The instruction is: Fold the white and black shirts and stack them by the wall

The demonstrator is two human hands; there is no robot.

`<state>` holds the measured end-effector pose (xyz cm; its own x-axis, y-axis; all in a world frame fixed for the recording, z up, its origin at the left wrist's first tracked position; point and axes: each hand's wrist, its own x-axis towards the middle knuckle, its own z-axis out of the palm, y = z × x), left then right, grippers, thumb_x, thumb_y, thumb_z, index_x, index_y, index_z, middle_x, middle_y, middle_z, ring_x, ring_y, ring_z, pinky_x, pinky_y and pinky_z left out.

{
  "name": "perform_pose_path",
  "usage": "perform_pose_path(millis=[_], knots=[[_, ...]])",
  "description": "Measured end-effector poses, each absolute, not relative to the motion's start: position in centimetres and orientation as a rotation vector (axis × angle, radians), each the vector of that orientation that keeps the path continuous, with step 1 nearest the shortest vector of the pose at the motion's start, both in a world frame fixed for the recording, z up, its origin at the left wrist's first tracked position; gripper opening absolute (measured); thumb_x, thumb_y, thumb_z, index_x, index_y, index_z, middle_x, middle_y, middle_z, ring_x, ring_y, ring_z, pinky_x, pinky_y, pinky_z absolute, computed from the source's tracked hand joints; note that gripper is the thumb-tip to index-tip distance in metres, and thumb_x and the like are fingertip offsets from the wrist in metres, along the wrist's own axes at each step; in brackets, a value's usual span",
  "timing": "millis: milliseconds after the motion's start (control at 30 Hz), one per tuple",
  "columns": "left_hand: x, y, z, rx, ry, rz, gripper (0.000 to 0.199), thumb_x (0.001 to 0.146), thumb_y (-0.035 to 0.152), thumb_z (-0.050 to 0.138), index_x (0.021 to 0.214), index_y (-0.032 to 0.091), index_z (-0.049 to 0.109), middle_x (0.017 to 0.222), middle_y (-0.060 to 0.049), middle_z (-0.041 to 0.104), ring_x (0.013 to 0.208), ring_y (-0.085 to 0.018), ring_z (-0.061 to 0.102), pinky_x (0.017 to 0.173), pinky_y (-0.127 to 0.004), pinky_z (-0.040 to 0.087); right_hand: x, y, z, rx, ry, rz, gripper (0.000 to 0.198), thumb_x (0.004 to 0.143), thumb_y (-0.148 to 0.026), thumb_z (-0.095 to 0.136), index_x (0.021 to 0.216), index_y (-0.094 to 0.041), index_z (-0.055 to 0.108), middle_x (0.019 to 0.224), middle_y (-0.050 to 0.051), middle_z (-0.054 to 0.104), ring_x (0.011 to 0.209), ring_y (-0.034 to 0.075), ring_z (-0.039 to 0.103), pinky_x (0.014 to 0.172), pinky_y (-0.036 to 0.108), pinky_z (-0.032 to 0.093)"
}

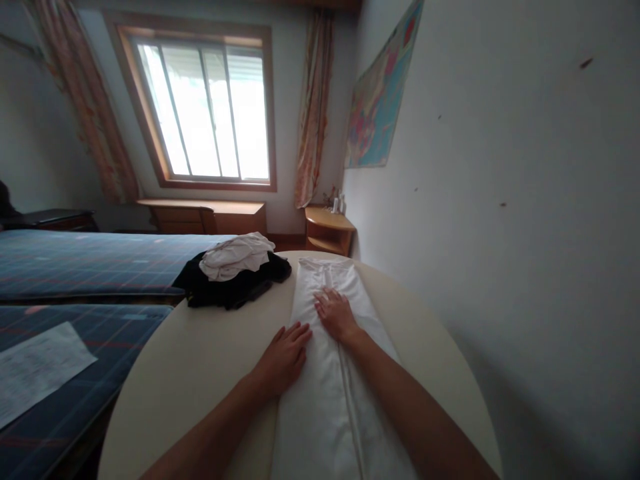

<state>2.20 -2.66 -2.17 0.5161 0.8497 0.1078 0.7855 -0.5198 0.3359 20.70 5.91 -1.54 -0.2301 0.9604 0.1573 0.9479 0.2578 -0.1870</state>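
A long white garment (pixel 320 407), folded into a narrow strip, lies lengthwise on the round cream table (pixel 210 360). Its kind is not plain; a seam or fold line runs down its middle. My left hand (pixel 285 353) rests at the garment's left edge, its fingers stretched out over the cloth. Farther up, my right hand (pixel 334 312) lies flat on the fabric near the far end, fingers spread. Neither hand grips anything. My right forearm hides part of the garment's right side.
Black clothing (pixel 240 290) with a crumpled whitish cloth (pixel 237 255) on top lies at the table's far left edge. Plaid-covered beds (pixel 100 263) stand to the left, one bearing a paper sheet (pixel 45 363). A wall (pixel 525 267) runs close on the right. A corner shelf (pixel 330 220) stands beyond.
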Motion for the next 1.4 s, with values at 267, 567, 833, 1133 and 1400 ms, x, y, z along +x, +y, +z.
perform_pose_path(millis=[267, 567, 833, 1133, 1400], knots=[[2.3, -3.2, -1.8, 2.535, 1.367, 0.303, 0.052, 0.096, 0.034, 0.038, 0.148, 0.025, 0.039, 0.159, -0.005, 0.030, 0.148, -0.024, 0.021, 0.120, -0.052, 0.016, 24.1, 3.4, -1.1, -1.901, -2.290, 0.271, 0.074, 0.095, -0.066, 0.025, 0.157, -0.025, 0.019, 0.164, 0.009, 0.010, 0.150, 0.028, 0.008, 0.118, 0.046, 0.009], [2.3, -3.6, -2.0, 2.595, 1.299, 0.320, 0.056, 0.095, 0.042, 0.044, 0.149, 0.026, 0.039, 0.160, -0.007, 0.027, 0.149, -0.026, 0.018, 0.120, -0.049, 0.016, 26.6, 1.7, -1.4, -1.758, -2.394, 0.285, 0.066, 0.098, -0.058, 0.024, 0.155, -0.025, 0.026, 0.161, 0.004, 0.024, 0.149, 0.023, 0.014, 0.119, 0.042, 0.008], [2.3, -4.0, -1.5, 2.600, 1.260, 0.315, 0.056, 0.095, 0.045, 0.046, 0.149, 0.030, 0.039, 0.161, -0.006, 0.026, 0.149, -0.028, 0.018, 0.120, -0.052, 0.015, 25.3, 0.6, -1.1, -2.003, -2.230, 0.229, 0.077, 0.092, -0.070, 0.026, 0.155, -0.026, 0.025, 0.163, 0.008, 0.017, 0.149, 0.032, 0.010, 0.118, 0.051, 0.007], [2.5, -3.6, -1.7, 2.594, 1.315, 0.482, 0.044, 0.090, 0.032, 0.051, 0.133, 0.026, 0.056, 0.148, -0.007, 0.049, 0.139, -0.026, 0.040, 0.119, -0.047, 0.025, 22.1, -0.4, -1.8, -1.882, -2.340, 0.390, 0.062, 0.097, -0.062, 0.016, 0.154, -0.037, 0.022, 0.165, 0.002, 0.007, 0.149, 0.037, -0.002, 0.114, 0.062, 0.001], [2.1, -4.0, -0.9, 2.549, 1.448, 0.599, 0.038, 0.090, 0.031, 0.049, 0.124, 0.022, 0.062, 0.143, -0.008, 0.054, 0.133, -0.026, 0.048, 0.117, -0.045, 0.032, 22.1, 2.8, -1.6, -1.976, -2.336, 0.394, 0.063, 0.098, -0.057, 0.019, 0.156, -0.033, 0.015, 0.165, 0.000, 0.002, 0.149, 0.035, -0.003, 0.115, 0.061, 0.001]])
